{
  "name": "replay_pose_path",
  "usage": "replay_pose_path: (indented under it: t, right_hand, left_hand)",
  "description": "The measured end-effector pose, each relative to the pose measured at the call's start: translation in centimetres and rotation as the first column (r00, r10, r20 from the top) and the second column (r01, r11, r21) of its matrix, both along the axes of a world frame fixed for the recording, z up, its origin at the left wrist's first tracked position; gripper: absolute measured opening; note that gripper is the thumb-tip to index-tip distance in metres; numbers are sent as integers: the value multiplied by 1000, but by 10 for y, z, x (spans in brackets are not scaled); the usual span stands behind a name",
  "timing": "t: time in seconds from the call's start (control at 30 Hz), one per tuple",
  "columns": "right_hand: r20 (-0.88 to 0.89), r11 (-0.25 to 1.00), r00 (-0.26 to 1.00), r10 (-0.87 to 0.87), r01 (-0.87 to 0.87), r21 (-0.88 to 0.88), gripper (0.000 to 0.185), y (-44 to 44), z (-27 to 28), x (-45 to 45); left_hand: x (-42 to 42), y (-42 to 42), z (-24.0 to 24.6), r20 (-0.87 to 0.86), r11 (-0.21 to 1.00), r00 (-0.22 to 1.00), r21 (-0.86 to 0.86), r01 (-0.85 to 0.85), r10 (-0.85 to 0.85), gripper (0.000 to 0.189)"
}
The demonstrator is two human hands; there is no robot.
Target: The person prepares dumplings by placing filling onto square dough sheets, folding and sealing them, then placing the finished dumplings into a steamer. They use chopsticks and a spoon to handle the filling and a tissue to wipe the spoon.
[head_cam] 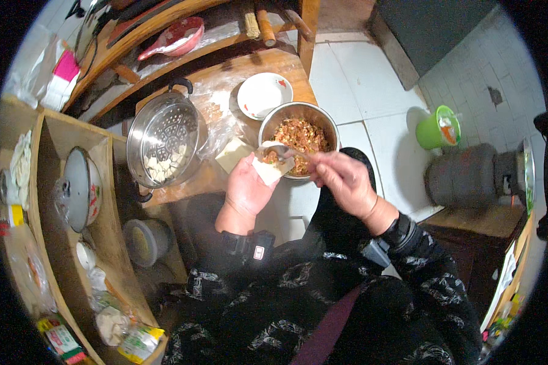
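Note:
A dough wrapper (271, 169) lies across the fingers and palm of my left hand (248, 189). Some minced filling (271, 158) sits on it. My right hand (345, 180) grips a metal spoon (281, 151), its bowl at the filling on the wrapper. Just beyond both hands is a steel bowl (333, 123) of minced meat filling (301, 134). A stack of wrappers (233, 153) rests on the wooden table, partly hidden behind my left hand. Left of it stands a steel steamer pot (137, 146) with a perforated bottom, holding several folded dumplings (166, 165).
A white bowl (265, 93) stands behind the filling bowl on the floured table (283, 64). Wooden shelves (105, 159) with an enamel basin (83, 189) run along the left. Rolling pins (266, 28) and a red colander (176, 36) lie above. At right are a green bin (431, 130) and a gas cylinder (459, 175).

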State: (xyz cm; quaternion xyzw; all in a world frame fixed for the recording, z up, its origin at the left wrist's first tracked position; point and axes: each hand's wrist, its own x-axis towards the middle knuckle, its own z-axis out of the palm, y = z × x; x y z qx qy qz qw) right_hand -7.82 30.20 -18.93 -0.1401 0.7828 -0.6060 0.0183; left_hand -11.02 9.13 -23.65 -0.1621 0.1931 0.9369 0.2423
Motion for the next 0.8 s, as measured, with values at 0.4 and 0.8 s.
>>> replay_pose_path:
  t: [0.4,0.8]
  right_hand:
    - [-550,898,743,380,-154,412,47,1,26,17]
    - [-589,865,676,443,-149,479,42,13,37,31]
  left_hand:
    - [13,-12,22,-64,994,998,105,-20,27,42]
    - [27,-27,25,65,991,991,46,-123,120,39]
